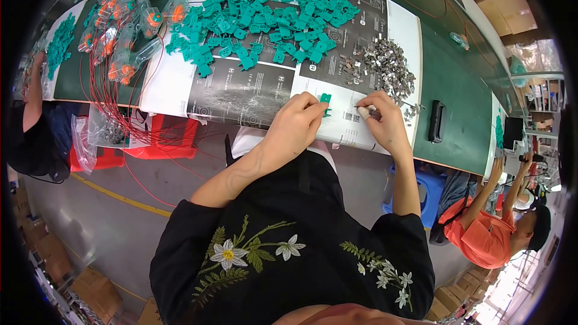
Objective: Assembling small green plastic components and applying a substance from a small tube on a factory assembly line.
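My left hand (297,121) pinches a small green plastic part (326,99) over the white end of the printed sheet. A short distance to its right, my right hand (386,123) has thumb and fingers drawn together, with a pale cover on one fingertip. Whatever those right fingers hold is too small to make out. Close beyond the right hand lies a heap of small metal pieces (390,67). A large pile of similar green plastic parts (259,15) spreads over the far side of the sheet.
Clear bottle-shaped pieces with orange fittings (125,39) and red wires (108,93) lie at the far left, wires hanging over the edge. A black handle-like object (436,121) rests on the green tabletop (460,93) at right. Co-workers sit on both sides.
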Demonstrator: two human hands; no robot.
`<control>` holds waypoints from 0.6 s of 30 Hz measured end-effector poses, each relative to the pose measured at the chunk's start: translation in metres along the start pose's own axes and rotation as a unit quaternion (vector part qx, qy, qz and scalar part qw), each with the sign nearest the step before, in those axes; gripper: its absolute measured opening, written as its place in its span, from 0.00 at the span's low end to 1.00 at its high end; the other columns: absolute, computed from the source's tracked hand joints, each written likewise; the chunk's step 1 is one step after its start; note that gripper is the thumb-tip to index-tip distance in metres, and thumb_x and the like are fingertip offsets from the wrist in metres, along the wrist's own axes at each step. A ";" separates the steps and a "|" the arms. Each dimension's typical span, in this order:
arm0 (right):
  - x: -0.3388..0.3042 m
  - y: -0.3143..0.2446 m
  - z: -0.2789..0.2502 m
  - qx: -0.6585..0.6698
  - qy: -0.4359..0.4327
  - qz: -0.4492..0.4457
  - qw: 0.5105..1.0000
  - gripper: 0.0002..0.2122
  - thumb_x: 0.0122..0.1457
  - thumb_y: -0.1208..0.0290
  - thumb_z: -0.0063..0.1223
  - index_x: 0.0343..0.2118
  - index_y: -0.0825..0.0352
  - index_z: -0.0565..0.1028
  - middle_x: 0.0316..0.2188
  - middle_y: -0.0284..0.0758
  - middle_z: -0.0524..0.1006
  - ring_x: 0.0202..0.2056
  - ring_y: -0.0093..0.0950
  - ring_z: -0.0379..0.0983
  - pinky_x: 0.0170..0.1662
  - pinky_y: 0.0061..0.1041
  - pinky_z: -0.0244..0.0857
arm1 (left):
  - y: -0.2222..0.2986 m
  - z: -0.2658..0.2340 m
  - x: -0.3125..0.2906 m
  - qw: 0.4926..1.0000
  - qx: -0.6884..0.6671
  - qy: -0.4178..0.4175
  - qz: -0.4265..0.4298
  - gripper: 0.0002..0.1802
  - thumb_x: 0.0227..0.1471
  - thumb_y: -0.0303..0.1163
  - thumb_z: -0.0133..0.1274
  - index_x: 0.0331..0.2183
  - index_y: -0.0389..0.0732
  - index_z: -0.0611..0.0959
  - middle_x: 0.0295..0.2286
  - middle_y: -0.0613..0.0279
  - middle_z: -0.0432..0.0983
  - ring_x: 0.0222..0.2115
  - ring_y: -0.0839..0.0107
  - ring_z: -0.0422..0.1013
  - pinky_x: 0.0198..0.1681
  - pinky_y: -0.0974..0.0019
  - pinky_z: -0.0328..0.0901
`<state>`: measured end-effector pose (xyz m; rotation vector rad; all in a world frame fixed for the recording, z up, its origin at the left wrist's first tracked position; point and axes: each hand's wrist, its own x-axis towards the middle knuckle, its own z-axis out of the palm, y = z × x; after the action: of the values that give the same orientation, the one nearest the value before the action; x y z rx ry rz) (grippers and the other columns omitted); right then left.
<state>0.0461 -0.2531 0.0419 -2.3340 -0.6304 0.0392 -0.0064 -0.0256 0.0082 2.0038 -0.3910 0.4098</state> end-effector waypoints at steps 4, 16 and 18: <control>-0.001 -0.023 0.011 0.031 0.014 0.030 0.999 0.05 0.53 0.81 0.55 0.34 0.71 0.74 0.31 0.33 0.74 0.22 0.19 0.64 0.25 0.17 0.58 | -0.001 0.002 -0.001 0.998 -0.037 0.012 -0.047 0.09 0.48 0.20 0.58 0.36 0.34 0.83 0.30 0.57 0.75 0.24 0.68 0.74 0.28 0.69 0.69; -0.003 -0.040 0.046 -0.025 0.100 -0.041 0.994 0.10 0.48 0.78 0.60 0.34 0.67 0.73 0.32 0.34 0.75 0.27 0.31 0.75 0.28 0.26 0.70 | -0.004 0.004 -0.002 0.995 -0.071 0.012 -0.070 0.09 0.48 0.20 0.57 0.35 0.34 0.84 0.30 0.57 0.76 0.24 0.69 0.75 0.28 0.70 0.70; -0.003 -0.040 0.046 -0.042 0.099 -0.053 0.993 0.11 0.46 0.77 0.61 0.34 0.66 0.73 0.33 0.33 0.75 0.28 0.32 0.76 0.28 0.28 0.70 | -0.003 0.004 -0.001 0.995 -0.070 0.007 -0.074 0.09 0.48 0.20 0.57 0.35 0.33 0.84 0.30 0.57 0.76 0.24 0.69 0.75 0.28 0.70 0.70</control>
<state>0.0167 -0.2004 0.0334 -2.3437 -0.6662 -0.2688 -0.0056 -0.0273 0.0034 1.8778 -0.2545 0.2954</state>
